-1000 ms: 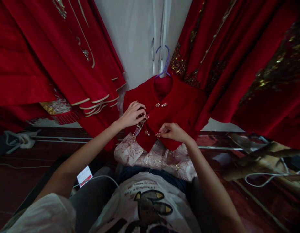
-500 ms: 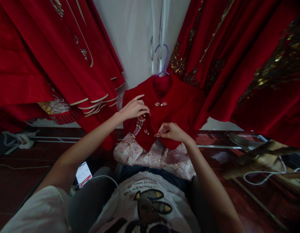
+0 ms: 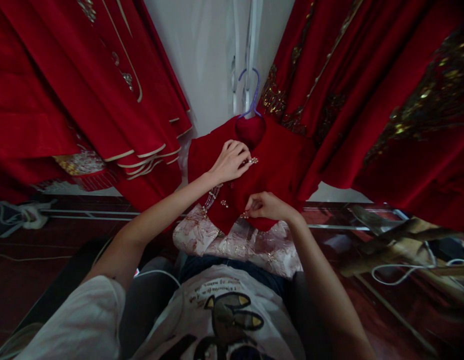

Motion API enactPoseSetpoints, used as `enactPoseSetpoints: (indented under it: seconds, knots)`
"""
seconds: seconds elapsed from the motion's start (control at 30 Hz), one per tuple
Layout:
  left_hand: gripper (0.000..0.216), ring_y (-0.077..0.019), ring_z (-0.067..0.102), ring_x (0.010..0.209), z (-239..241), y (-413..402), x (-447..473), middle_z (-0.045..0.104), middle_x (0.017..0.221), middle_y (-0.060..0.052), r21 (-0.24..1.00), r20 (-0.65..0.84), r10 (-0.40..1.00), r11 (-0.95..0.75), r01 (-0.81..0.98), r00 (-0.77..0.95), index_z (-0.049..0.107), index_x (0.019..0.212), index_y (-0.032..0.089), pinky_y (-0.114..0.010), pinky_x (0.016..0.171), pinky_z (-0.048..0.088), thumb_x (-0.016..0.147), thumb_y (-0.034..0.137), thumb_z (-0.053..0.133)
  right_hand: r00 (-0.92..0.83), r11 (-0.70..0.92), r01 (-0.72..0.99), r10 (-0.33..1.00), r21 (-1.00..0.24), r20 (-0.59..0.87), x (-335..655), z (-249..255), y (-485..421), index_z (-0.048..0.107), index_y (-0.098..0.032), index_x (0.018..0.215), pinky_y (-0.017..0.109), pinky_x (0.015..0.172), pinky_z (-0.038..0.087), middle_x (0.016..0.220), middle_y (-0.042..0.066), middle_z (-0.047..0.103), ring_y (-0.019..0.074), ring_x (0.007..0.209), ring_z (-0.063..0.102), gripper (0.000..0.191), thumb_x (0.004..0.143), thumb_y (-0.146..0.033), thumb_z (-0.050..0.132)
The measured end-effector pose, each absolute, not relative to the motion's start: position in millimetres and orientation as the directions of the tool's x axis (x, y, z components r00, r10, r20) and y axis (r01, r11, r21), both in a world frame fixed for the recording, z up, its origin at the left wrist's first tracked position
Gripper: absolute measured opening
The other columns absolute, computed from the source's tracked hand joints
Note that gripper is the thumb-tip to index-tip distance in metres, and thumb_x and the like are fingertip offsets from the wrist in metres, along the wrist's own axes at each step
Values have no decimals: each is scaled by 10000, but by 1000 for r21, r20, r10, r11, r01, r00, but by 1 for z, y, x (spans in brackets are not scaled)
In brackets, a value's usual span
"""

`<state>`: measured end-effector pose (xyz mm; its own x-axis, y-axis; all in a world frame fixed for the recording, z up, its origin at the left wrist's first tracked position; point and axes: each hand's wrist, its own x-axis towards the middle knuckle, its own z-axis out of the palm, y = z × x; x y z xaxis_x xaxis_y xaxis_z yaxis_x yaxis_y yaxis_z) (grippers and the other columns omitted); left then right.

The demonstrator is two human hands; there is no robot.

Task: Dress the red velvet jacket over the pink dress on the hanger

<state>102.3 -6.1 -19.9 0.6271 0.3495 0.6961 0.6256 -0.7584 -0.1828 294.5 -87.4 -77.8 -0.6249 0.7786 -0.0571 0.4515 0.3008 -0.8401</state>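
A red jacket (image 3: pixel 288 150) hangs in front of me on a purple hanger (image 3: pixel 253 95), with patterned pink-and-white fabric (image 3: pixel 250 245) below its hem. My left hand (image 3: pixel 232 161) is closed at the upper beaded clasp (image 3: pixel 254 160) under the neckline, its fingers hiding the clasp's left half. Lower on the front, my right hand (image 3: pixel 268 205) pinches another small beaded clasp (image 3: pixel 244 215) by the opening's edge. Its matching beaded piece (image 3: pixel 224 204) lies on the left panel. A beaded tassel (image 3: pixel 211 196) hangs farther left, partly behind my left hand and wrist.
Red garments (image 3: pixel 134 115) with pale edging hang close on the left. More red garments (image 3: pixel 367 110) with gold sequins hang on the right. A white cable (image 3: pixel 160 272) crosses my lap. Wooden pieces (image 3: pixel 389 240) and cords lie at the lower right.
My left hand has moved up and right, from beside the tassel to the upper clasp. The right hand stays at the lower clasp. My left arm now covers most of the phone.
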Motion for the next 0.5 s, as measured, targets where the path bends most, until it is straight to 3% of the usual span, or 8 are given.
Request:
enactPoseSetpoints:
  seconds: [0.13, 0.27, 0.4, 0.5]
  knots:
    - [220, -194, 564, 1048, -18, -1, 101, 640, 911, -38, -254, 716, 236, -789, 559, 657, 611, 943, 177, -509, 1133, 300, 957, 296, 427, -597, 354, 466, 803, -811, 7, 297, -74, -89, 690, -160, 842, 275, 689, 537, 784, 39, 727, 151, 711, 675, 123, 736, -194, 636]
    - [281, -172, 607, 983, -13, 3, 98, 647, 818, -24, -363, 664, 182, -770, 525, 725, 606, 927, 177, -468, 1107, 356, 988, 267, 347, -381, 452, 393, 873, -801, 305, 291, -60, -88, 687, -189, 890, 306, 778, 562, 897, 45, 714, 158, 818, 677, 141, 801, -271, 613]
    - [362, -194, 647, 812, -6, 1, 97, 675, 822, -95, -378, 563, 328, -714, 589, 759, 593, 981, 115, -378, 861, 486, 999, 308, 287, 23, 590, 188, 796, -785, 604, 267, -31, -77, 621, -216, 1061, 353, 965, 518, 1165, 76, 646, 180, 1091, 620, 279, 863, -406, 567]
    - [377, -228, 671, 728, 2, -6, 95, 691, 776, -143, -392, 410, 525, -637, 664, 745, 598, 1048, 54, -351, 725, 469, 973, 294, 317, -36, 605, 85, 796, -792, 604, 245, -16, -63, 510, -234, 1287, 370, 1080, 427, 1372, 84, 540, 184, 1279, 510, 460, 914, -499, 457]
